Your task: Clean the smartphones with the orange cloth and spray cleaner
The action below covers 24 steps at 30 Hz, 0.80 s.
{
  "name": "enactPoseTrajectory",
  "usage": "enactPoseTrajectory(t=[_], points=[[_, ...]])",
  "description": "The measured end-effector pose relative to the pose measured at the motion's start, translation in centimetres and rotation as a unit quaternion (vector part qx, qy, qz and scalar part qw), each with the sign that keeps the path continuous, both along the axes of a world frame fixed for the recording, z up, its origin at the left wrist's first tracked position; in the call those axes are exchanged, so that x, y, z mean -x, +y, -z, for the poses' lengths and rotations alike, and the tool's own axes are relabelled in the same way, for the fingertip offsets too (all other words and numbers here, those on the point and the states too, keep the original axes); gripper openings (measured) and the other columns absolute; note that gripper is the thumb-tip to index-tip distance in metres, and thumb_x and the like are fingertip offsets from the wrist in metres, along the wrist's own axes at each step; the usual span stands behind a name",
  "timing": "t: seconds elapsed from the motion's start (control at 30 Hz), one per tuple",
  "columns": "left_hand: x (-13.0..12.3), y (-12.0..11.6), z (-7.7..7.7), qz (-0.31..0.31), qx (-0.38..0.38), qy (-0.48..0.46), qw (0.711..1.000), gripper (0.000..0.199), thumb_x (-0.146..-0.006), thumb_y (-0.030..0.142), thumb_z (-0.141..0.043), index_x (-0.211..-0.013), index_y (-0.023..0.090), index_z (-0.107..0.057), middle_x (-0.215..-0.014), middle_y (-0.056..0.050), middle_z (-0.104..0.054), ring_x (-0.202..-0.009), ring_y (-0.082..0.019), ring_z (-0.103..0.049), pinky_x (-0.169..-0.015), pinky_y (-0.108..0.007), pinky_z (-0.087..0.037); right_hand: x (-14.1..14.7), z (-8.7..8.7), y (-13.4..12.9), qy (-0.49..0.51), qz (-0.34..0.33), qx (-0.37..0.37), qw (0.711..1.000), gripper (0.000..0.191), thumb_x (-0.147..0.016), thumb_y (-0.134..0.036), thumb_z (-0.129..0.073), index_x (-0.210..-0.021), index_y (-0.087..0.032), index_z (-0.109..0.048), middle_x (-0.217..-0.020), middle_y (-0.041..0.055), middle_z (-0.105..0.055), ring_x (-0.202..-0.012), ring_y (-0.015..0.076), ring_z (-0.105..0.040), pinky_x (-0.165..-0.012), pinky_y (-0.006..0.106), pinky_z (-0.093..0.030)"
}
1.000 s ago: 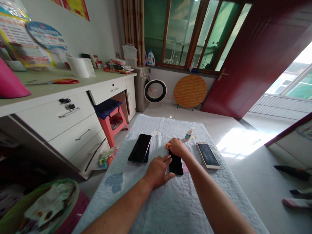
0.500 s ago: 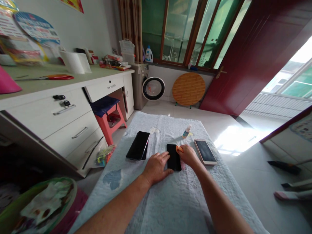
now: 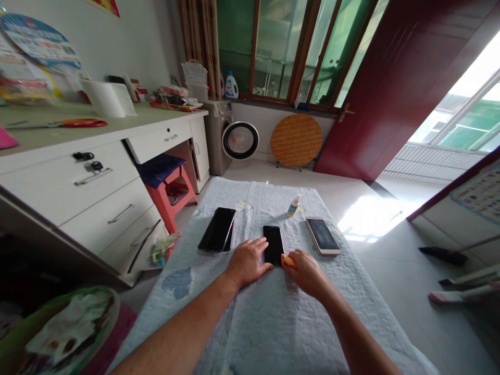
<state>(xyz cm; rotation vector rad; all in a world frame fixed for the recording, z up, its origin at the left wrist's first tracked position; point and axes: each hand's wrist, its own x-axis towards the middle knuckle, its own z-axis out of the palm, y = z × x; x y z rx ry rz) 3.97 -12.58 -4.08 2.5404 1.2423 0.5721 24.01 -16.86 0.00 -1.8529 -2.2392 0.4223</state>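
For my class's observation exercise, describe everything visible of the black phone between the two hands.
The black phone is a rectangle with a smooth, unlit, glass-like face. It lies flat on the pale blue cloth, long sides running roughly forward. The left hand touches its left edge; the right hand holds an orange piece at its near right corner.

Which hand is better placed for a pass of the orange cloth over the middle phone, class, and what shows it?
Probably the right hand: it grips the orange cloth at the near right corner of the middle phone. The left hand lies at the phone's left edge, seemingly better placed to steady it.
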Motion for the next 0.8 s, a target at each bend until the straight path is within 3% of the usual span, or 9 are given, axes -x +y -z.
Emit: enactPoseTrajectory(t=[0.13,0.23,0.37,0.5,0.8], points=[[0.2,0.1,-0.1,0.007,-0.002,-0.005,1.0,0.056,-0.082,0.049,-0.065,-0.126,0.016,-0.057,-0.136,-0.011,-0.055,-0.122,-0.028,-0.053,-0.106,-0.041,-0.039,-0.3,-1.4,-0.9,0.026,-0.049,0.034,0.998,0.023,-0.089,-0.026,-0.05,-0.07,-0.018,-0.061,-0.073,0.002,-0.058,-0.068,0.0123,-0.052,-0.062,0.024,-0.03],[0.4,0.5,0.1,0.017,0.002,-0.01,1.0,0.039,-0.093,0.037,-0.053,-0.125,0.017,-0.058,-0.136,-0.009,-0.056,-0.122,-0.023,-0.054,-0.105,-0.037,-0.04,-0.3,-1.7,-1.1,0.033,-0.079,0.027,0.996,0.014,-0.083,-0.016,-0.054,-0.071,-0.018,-0.061,-0.076,0.0014,-0.056,-0.071,0.0119,-0.051,-0.065,0.023,-0.031],[0.5,0.8,0.4,0.022,0.005,-0.006,1.0,0.035,-0.093,0.022,-0.047,-0.127,0.02,-0.057,-0.138,-0.006,-0.055,-0.122,-0.02,-0.054,-0.106,-0.035,-0.039,0.4,-0.5,-0.8,0.016,-0.061,0.009,0.998,0.01,-0.083,-0.014,-0.054,-0.077,-0.017,-0.061,-0.083,0.0021,-0.055,-0.076,0.0127,-0.051,-0.069,0.023,-0.034],[0.4,0.9,0.5,0.023,0.006,-0.004,1.0,0.036,-0.091,0.021,-0.051,-0.126,0.02,-0.058,-0.138,-0.006,-0.055,-0.121,-0.021,-0.055,-0.106,-0.035,-0.039,1.8,0.6,-0.3,0.003,-0.055,-0.003,0.998,0.01,-0.082,-0.01,-0.054,-0.082,-0.017,-0.06,-0.088,0.0031,-0.056,-0.08,0.0135,-0.052,-0.072,0.023,-0.036],[0.4,1.0,0.4,0.034,0.016,0.008,0.999,0.038,-0.093,0.02,-0.041,-0.128,0.018,-0.057,-0.139,-0.007,-0.053,-0.126,-0.02,-0.051,-0.107,-0.036,-0.037,4.5,1.3,0.4,-0.012,-0.107,-0.054,0.993,0.011,-0.084,-0.01,-0.053,-0.084,-0.018,-0.061,-0.089,0.0041,-0.057,-0.081,0.0143,-0.052,-0.074,0.024,-0.037]])
